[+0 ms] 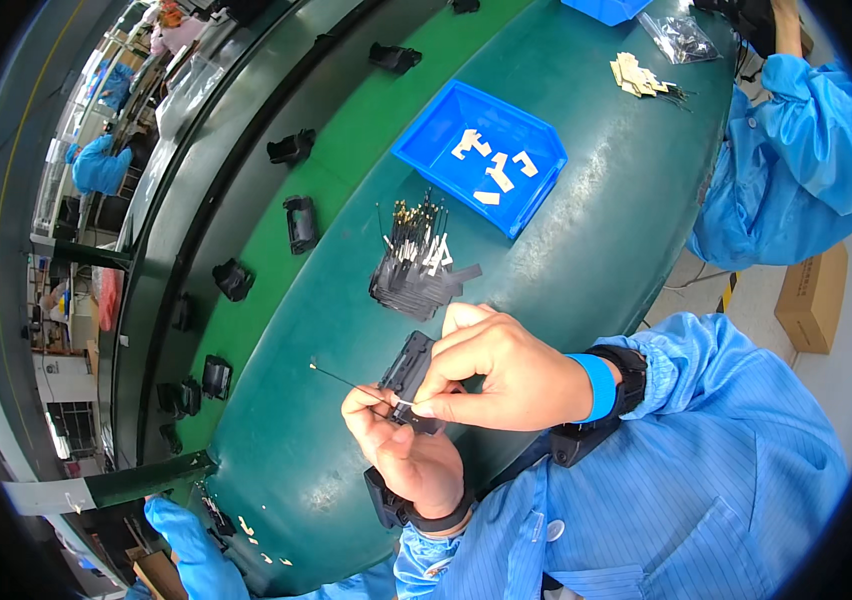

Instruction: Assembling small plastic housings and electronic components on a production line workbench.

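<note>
A black plastic housing [408, 362] is held up at a tilt between my two hands, above the green table. My left hand [411, 455] is closed around its near end, partly hidden by it. A thin black cable [338, 375] with a small metallic tip runs across the left fingers and sticks out to the left. My right hand [506, 370] pinches a short pale part of that cable over the housing, with thumb and forefinger together. Just beyond the hands lies a pile of black cables [414, 270] with white labels and gold-coloured tips.
An open blue bin [481, 150] with several cream pieces stands beyond the cable pile. More cream pieces [636, 75] and a clear bag [681, 38] lie farther off. Several black housings [301, 224] rest along the bright green conveyor belt. A co-worker in blue [786, 160] sits at right.
</note>
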`<state>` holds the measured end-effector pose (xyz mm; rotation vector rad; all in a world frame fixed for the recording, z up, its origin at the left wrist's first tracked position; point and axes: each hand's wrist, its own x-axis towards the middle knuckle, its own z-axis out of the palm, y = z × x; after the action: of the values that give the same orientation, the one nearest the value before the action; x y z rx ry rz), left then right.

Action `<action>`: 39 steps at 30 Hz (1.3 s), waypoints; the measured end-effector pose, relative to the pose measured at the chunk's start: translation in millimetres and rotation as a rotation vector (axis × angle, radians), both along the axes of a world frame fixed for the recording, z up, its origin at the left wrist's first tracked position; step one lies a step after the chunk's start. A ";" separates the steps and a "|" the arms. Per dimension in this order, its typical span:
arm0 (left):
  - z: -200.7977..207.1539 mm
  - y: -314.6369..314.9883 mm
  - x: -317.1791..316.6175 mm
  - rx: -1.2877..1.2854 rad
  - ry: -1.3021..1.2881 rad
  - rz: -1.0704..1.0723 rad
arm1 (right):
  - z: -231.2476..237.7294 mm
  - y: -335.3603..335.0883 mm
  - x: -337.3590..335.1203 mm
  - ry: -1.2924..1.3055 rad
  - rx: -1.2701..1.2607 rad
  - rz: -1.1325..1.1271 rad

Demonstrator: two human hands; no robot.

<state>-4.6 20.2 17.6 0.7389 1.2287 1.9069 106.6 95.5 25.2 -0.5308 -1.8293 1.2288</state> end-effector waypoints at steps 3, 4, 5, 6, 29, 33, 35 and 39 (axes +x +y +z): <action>1.8 0.7 1.3 -0.002 -0.031 -0.002 | -2.0 0.2 -0.7 0.014 -0.010 0.012; 2.1 0.6 1.5 -0.006 -0.051 0.000 | -2.7 0.3 -0.9 0.024 -0.017 0.018; 2.1 0.3 1.2 -0.007 -0.051 0.000 | -2.6 0.4 -0.8 0.024 -0.018 0.018; 2.2 -0.4 0.4 -0.015 -0.061 -0.015 | -2.1 0.4 -0.6 0.019 -0.020 0.017; 1.7 -1.7 -0.4 -0.041 -0.120 -0.034 | -4.4 1.1 -0.9 0.013 -0.072 0.022; 1.5 -1.8 0.9 -0.026 -0.133 -0.039 | -3.9 0.6 0.5 0.011 -0.057 0.013; 0.9 -2.4 0.6 -0.021 -0.142 -0.029 | -4.4 0.3 0.1 0.011 -0.053 0.018; 0.5 -2.6 0.5 -0.020 -0.129 -0.036 | -3.9 -0.7 0.3 0.008 -0.047 0.007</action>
<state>-4.1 17.6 18.1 0.6130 1.1453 1.8803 106.8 94.8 21.3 -0.5458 -1.8009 1.2799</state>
